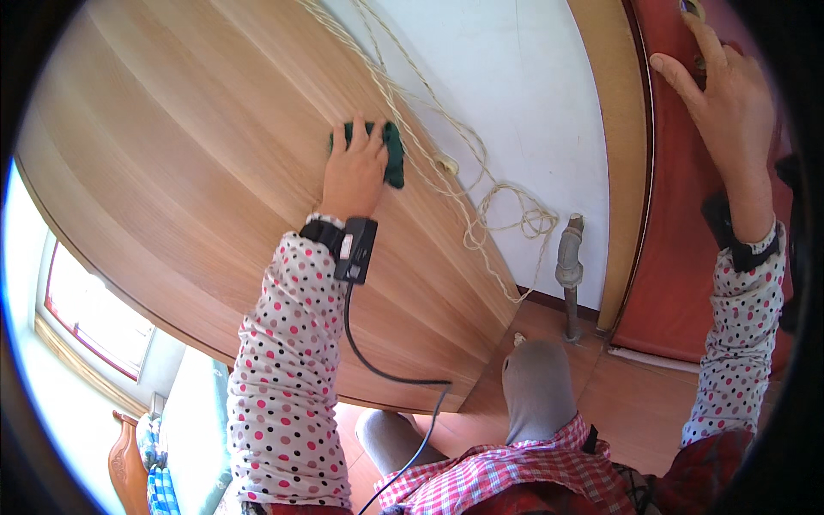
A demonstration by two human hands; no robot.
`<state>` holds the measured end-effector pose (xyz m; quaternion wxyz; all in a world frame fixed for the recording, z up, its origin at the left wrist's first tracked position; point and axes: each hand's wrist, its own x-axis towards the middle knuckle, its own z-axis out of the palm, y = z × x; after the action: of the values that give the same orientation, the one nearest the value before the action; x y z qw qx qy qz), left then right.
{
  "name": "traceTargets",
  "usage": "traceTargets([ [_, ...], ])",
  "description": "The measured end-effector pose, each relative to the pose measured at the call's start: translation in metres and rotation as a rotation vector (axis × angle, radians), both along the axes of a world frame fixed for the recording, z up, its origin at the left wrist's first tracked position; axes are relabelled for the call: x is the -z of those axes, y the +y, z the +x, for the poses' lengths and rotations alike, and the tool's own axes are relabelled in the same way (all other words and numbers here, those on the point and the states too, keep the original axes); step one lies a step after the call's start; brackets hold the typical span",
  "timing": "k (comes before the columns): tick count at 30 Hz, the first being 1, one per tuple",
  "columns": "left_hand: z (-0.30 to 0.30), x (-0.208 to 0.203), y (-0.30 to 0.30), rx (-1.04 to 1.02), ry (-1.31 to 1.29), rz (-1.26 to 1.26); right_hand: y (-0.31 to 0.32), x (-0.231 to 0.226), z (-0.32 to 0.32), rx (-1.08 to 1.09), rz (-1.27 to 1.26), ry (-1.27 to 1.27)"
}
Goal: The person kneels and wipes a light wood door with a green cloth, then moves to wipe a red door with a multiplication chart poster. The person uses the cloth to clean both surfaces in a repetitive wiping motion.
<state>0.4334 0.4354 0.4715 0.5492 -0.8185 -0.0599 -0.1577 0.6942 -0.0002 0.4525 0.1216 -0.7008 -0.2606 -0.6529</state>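
Note:
My left hand (354,176) lies with its fingers spread on a dark green cloth (393,156), pressing it against a broad light wooden panel (215,163). The cloth shows between the fingers and to the right of the hand, near the panel's edge. At the upper right, my right hand (731,107) is at a red door (674,215). Its thumb and index finger are stretched apart beside a small metal fitting (702,67); the other fingers are partly hidden. A ring-shaped piece (692,9) shows by the index fingertip, too cut off to name.
A pale twisted cord (429,99) runs along the panel's edge and ends in a tangle by the white wall. A grey pipe (569,266) rises from the tiled floor (592,378). A black cable (378,375) hangs from my left wrist. A window (94,313) is at left.

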Motion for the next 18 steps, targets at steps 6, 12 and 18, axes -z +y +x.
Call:
traceTargets([
  [6, -0.067, -0.054, -0.016, -0.091, -0.062, -0.015, 0.0, -0.008, -0.006, 0.056, 0.016, -0.013],
  [12, -0.133, -0.201, -0.034, -0.371, -0.533, 0.397, -0.001, -0.004, -0.005, 0.051, 0.043, 0.154],
  [18, -0.13, -0.235, -0.03, -0.336, -0.567, 0.489, -0.005, -0.003, -0.001, 0.007, 0.024, 0.126],
])
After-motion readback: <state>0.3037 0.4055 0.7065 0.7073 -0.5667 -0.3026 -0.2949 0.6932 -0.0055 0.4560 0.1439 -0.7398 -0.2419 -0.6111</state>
